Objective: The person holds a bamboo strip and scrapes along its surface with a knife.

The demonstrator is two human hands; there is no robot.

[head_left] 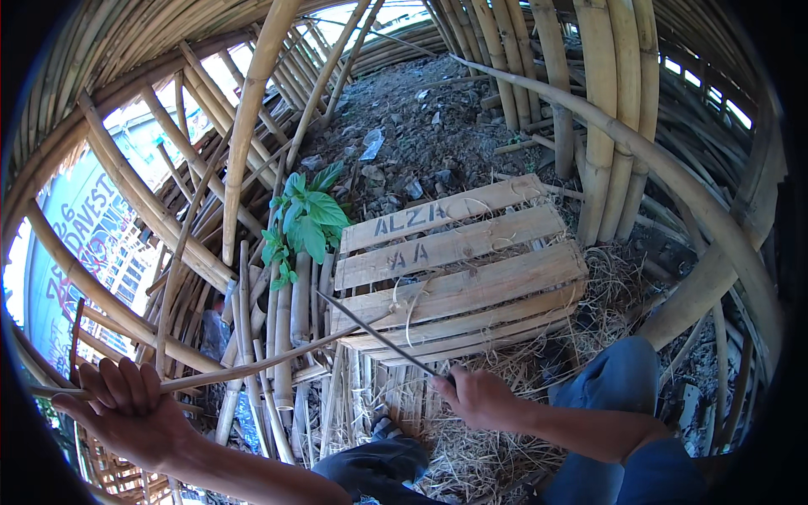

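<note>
At the lower left, my left hand [126,412] is closed round a long thin bamboo strip [252,368]. The strip runs rightward, its far end over the slatted wooden crate [471,278]. My right hand [484,398] grips the dark handle of a long-bladed knife [379,334]. Its narrow blade points up and left, crossing the strip near the crate's left corner; whether the two touch, I cannot tell. Dark lettering marks the crate's upper slats, and a thin pale loop [410,313] lies on its near side.
Pale shavings [480,459] cover the ground around my legs. A leafy green plant [307,219] grows left of the crate, among cut bamboo pieces [282,337]. Thick bamboo poles [602,126] stand at the right, with a slanting one [656,160] across them. Rubble [404,126] lies beyond.
</note>
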